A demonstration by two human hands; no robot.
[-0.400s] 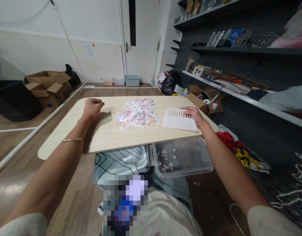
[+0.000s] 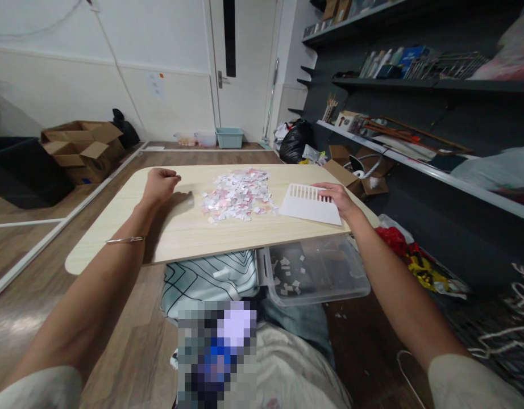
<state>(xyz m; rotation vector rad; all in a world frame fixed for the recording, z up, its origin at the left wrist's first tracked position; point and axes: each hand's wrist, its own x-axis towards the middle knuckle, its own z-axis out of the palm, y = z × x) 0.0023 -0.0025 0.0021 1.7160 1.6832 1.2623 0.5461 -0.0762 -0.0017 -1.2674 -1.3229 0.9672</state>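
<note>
My right hand [image 2: 335, 197] grips a white plastic scraper [image 2: 308, 211] by its slotted far edge. The scraper's solid part tilts toward me over the right side of the pale wooden table [image 2: 177, 244]. Just left of it lies a loose heap of small white and pink paper scraps [image 2: 240, 196]. My left hand [image 2: 162, 184] is closed in a fist over the table's left part, apart from the heap. Its curled fingers hide whatever may be in them. A shadow falls on the table beside it.
A clear plastic bin [image 2: 321, 275] with some scraps sits below the table's front edge, beside a patterned cloth [image 2: 208, 275]. Dark shelves [image 2: 449, 130] line the right. Cardboard boxes [image 2: 85, 150] and a black bin [image 2: 25, 170] stand on the left.
The scraper has shifted slightly left, toward the heap, in my right hand. My left hand stays closed in nearly the same place.
</note>
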